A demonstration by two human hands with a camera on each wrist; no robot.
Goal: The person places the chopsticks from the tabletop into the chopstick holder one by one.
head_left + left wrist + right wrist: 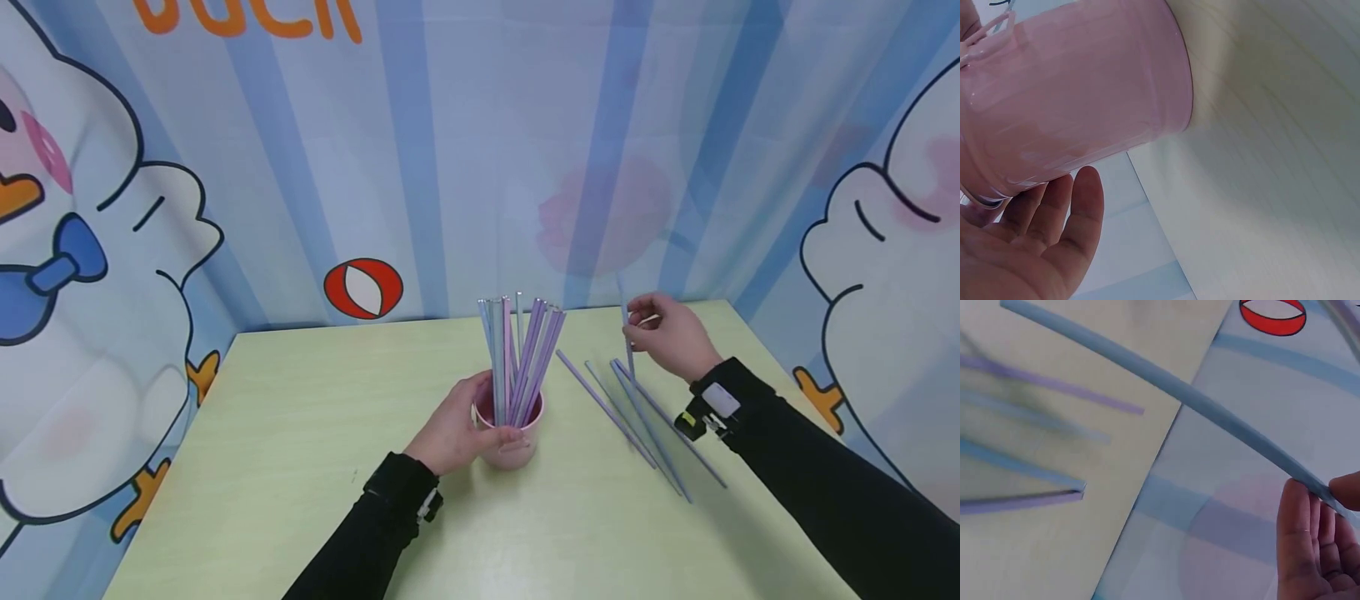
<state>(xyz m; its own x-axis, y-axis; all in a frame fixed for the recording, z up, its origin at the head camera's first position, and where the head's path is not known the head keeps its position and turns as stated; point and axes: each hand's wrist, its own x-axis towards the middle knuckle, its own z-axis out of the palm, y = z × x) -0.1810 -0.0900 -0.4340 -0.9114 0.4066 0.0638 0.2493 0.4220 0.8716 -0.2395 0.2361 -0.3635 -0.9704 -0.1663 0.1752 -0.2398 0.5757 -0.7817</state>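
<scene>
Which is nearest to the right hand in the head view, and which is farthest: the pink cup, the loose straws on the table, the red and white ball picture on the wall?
From the right hand:
1. Loose straws, on the table just below the hand.
2. Pink cup, toward its left, gripped by the left hand.
3. Ball picture, farther left on the wall.

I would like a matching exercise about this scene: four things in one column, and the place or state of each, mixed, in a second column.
Column one:
1. pink cup
2. blue straw
3. loose straws
4. bundle of straws

Column two:
A. lying flat on the table
B. standing upright in the cup
C. pinched in the right hand, lifted off the table
D. held at its side by the left hand

Right pairs: 1-D, 2-C, 3-A, 4-B
</scene>
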